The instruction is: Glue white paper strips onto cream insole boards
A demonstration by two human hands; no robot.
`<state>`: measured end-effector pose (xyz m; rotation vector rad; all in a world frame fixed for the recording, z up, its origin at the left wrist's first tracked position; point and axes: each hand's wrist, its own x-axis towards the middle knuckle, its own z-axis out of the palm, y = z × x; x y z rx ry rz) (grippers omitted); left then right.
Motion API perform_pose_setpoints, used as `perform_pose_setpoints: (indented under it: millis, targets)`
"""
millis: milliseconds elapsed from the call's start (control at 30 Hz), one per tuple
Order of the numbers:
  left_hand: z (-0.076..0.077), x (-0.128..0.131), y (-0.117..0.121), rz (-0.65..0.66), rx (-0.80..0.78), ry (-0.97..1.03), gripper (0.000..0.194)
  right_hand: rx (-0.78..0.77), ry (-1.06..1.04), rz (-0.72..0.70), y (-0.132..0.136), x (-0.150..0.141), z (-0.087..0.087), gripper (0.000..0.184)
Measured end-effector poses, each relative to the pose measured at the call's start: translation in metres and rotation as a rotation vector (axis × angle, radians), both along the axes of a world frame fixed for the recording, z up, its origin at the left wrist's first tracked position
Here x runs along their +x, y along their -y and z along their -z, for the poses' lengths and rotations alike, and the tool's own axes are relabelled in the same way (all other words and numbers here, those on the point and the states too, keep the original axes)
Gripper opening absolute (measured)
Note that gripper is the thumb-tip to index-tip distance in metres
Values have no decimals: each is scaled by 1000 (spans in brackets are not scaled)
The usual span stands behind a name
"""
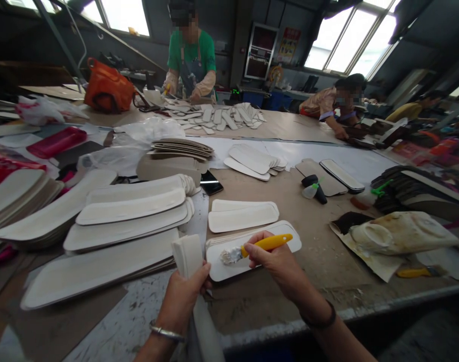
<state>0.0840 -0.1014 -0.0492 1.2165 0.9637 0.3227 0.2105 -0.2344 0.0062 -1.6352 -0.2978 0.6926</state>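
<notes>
My right hand (275, 263) is closed round a yellow-handled brush (266, 244) whose white, glue-laden bristles rest on the left end of a long white rounded strip (290, 245) lying on the table in front of me. My left hand (184, 293) grips a folded bundle of white strips (187, 255) standing upright just left of that piece. More white strips (241, 215) lie stacked directly behind it.
Overlapping rows of long white strips (120, 221) fill the left of the table. A black phone (211, 183), a small glue bottle (311, 190), a glue-smeared bag (399, 232) and another yellow brush (416, 273) lie around. Other people work at the far side. The table's edge runs close in front.
</notes>
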Motion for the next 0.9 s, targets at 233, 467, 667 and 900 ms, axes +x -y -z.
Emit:
perform_pose_setpoints:
  millis: [233, 467, 667, 900]
  targets:
    - [-2, -2, 3, -14, 8, -21, 32, -121, 159, 33, 4, -4, -4, 23]
    - [-10, -2, 15, -127, -9, -56, 32, -428, 556, 315, 56, 29, -8, 15]
    - [-2, -2, 14, -119, 8, -100, 31, -474, 823, 360, 80, 42, -17, 14]
    - [13, -4, 8, -93, 13, -127, 25, -418, 1113, 151, 75, 26, 4, 16]
